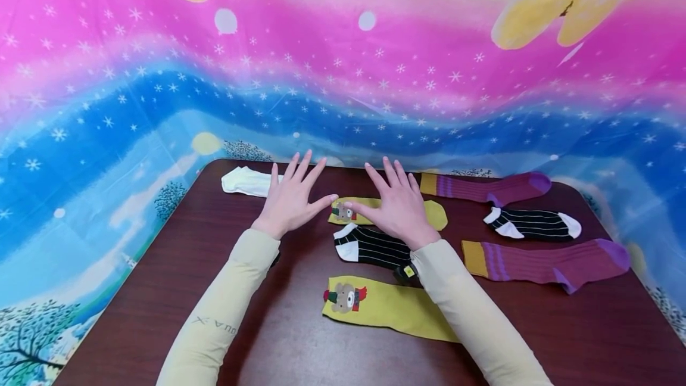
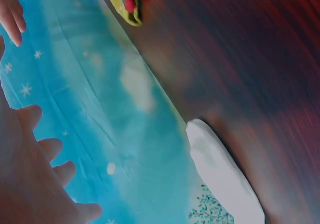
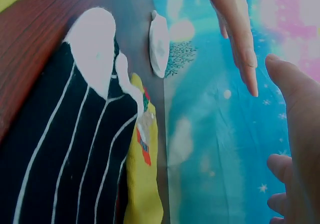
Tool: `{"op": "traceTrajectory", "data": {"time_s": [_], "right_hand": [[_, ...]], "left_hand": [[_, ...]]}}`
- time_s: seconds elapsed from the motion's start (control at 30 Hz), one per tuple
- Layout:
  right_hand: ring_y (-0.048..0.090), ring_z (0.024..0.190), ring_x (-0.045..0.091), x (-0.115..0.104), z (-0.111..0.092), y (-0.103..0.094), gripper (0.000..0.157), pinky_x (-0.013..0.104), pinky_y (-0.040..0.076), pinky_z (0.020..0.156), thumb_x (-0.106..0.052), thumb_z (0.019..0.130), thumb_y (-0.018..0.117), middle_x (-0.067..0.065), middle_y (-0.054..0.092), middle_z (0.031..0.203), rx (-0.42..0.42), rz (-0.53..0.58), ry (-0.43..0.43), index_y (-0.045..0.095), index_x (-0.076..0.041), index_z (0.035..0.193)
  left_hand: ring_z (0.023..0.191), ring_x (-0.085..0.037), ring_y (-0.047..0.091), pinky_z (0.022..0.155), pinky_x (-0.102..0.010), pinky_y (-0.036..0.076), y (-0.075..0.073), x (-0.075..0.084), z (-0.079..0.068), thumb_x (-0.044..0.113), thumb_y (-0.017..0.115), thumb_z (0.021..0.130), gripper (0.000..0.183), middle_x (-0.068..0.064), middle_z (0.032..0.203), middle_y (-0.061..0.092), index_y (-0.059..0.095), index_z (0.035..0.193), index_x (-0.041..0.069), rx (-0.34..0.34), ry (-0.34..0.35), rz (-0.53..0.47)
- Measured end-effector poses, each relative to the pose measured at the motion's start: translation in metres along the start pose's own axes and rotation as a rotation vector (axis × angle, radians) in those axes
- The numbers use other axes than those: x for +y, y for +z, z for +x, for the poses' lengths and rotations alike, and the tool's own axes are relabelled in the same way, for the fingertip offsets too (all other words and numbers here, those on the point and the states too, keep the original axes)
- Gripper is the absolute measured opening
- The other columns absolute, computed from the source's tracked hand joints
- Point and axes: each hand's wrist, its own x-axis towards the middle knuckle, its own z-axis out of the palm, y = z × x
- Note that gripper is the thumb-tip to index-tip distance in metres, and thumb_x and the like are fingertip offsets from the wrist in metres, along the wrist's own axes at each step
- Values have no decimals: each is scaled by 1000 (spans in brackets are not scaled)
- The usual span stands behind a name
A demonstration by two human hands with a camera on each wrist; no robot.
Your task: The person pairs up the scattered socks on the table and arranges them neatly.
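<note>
Both hands are raised over the table with fingers spread, holding nothing. In the head view my left hand (image 1: pixel 291 201) overlaps the right end of a white sock (image 1: pixel 246 182). My right hand (image 1: pixel 398 206) hovers above a yellow sock with a bear picture (image 1: pixel 436 214) and a black striped ankle sock (image 1: pixel 375 246), partly covering both. The two thumbs point toward each other. Nearer the front lies another yellow bear sock (image 1: pixel 386 308), its right end hidden by the right sleeve. The right wrist view shows the black striped sock (image 3: pixel 75 134) close up.
On the right lie a purple sock with a mustard cuff (image 1: pixel 482 189), a second black striped sock (image 1: pixel 538 224) and another purple sock (image 1: pixel 541 262). A printed cloth backdrop (image 1: pixel 343 100) stands behind the dark wooden table (image 1: pixel 182 290).
</note>
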Motion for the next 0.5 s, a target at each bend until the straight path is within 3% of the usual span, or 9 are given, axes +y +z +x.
{"op": "traceTrajectory", "data": {"time_s": [0.5], "right_hand": [[2,154,34,20,-17,-5,107,60,6,118,-94,79,39,11,10,169,-3,13,30,22,-30,164]], "left_hand": [[155,-30,2,116,-61,-5,4,20,-3,79,31,95,85,-4,170,6,17,164,32,2,38,-42]]}}
